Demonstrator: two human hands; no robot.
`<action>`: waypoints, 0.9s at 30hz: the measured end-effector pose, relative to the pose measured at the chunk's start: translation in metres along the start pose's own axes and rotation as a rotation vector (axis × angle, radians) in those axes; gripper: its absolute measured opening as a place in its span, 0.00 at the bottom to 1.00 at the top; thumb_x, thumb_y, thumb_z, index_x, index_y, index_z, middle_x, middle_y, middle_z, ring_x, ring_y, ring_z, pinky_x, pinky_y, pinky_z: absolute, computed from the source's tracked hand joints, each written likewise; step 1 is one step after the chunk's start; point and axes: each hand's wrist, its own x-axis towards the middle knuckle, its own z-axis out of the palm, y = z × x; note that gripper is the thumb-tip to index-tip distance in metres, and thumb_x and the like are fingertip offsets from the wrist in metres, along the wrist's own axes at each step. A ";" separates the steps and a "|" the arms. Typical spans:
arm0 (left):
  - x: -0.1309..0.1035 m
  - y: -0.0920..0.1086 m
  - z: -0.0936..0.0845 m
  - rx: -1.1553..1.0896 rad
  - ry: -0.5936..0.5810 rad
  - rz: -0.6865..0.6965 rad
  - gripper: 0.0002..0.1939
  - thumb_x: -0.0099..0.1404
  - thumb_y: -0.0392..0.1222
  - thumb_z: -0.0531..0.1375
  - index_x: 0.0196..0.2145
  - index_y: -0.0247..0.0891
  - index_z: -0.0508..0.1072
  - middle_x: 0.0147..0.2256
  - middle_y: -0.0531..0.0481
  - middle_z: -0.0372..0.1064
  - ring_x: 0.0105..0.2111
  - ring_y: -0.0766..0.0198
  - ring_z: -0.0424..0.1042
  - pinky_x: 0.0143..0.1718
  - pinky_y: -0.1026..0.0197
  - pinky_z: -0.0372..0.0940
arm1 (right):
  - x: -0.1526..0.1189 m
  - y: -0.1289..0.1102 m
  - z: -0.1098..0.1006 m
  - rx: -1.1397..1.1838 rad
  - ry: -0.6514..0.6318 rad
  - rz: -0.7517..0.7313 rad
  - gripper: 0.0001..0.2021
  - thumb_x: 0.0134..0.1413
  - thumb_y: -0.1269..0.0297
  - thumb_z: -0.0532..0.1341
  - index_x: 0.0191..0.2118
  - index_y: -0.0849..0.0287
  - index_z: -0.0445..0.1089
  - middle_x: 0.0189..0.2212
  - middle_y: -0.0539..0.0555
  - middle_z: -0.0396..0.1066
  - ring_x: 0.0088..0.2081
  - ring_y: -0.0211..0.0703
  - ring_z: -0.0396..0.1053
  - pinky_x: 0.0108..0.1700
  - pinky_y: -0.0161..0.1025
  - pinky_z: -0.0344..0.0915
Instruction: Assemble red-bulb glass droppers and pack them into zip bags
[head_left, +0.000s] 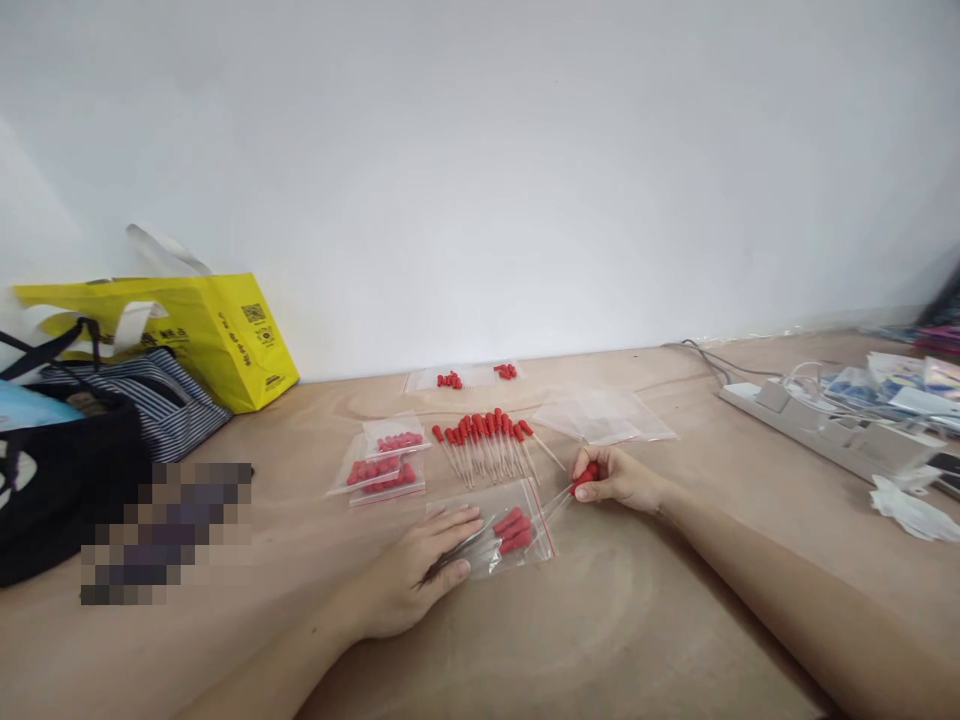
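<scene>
My left hand (pixel 420 570) lies with its fingers apart on the left part of a clear zip bag (pixel 489 565), which holds a few red-tipped droppers (pixel 514 530). At the bag's right, my right hand (pixel 611 480) pinches the red ends of some droppers (pixel 583 482), their clear stems pointing left toward the bag's red-striped edge. Behind the bag, a row of loose red-tipped droppers (pixel 484 440) is fanned out on the table. Filled bags (pixel 386 475) overlap to the left of that row.
Flat clear bags (pixel 604 415) lie behind my right hand. Another bag with red tips (pixel 465 378) is by the wall. A yellow bag (pixel 251 345) and black bag (pixel 75 490) stand left; a power strip (pixel 817 430) and crumpled tissue (pixel 915 510) lie right.
</scene>
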 end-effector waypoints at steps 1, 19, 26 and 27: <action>0.000 0.000 0.000 0.003 0.001 0.005 0.23 0.65 0.48 0.46 0.57 0.46 0.53 0.59 0.51 0.48 0.58 0.57 0.47 0.57 0.48 0.46 | 0.001 0.001 0.001 0.009 0.013 -0.013 0.16 0.30 0.63 0.69 0.24 0.61 0.62 0.20 0.44 0.62 0.22 0.29 0.57 0.25 0.29 0.54; 0.001 -0.001 0.006 0.026 0.071 0.001 0.25 0.62 0.49 0.50 0.56 0.43 0.54 0.58 0.50 0.50 0.57 0.55 0.49 0.56 0.47 0.47 | 0.001 0.008 0.014 -0.109 0.047 -0.102 0.17 0.32 0.60 0.69 0.23 0.60 0.60 0.20 0.44 0.61 0.23 0.30 0.57 0.24 0.30 0.54; 0.004 -0.003 0.009 0.038 0.101 -0.020 0.26 0.61 0.48 0.52 0.57 0.44 0.53 0.57 0.49 0.51 0.57 0.55 0.50 0.56 0.47 0.48 | -0.002 0.005 0.037 -0.140 0.014 -0.165 0.15 0.33 0.61 0.68 0.23 0.61 0.61 0.25 0.47 0.63 0.25 0.32 0.60 0.27 0.31 0.56; 0.004 -0.003 0.010 0.041 0.099 -0.026 0.26 0.61 0.48 0.52 0.57 0.44 0.53 0.57 0.49 0.51 0.57 0.55 0.50 0.56 0.47 0.48 | -0.002 0.004 0.036 -0.114 -0.029 -0.167 0.15 0.32 0.63 0.69 0.22 0.61 0.61 0.27 0.48 0.64 0.27 0.32 0.61 0.28 0.32 0.57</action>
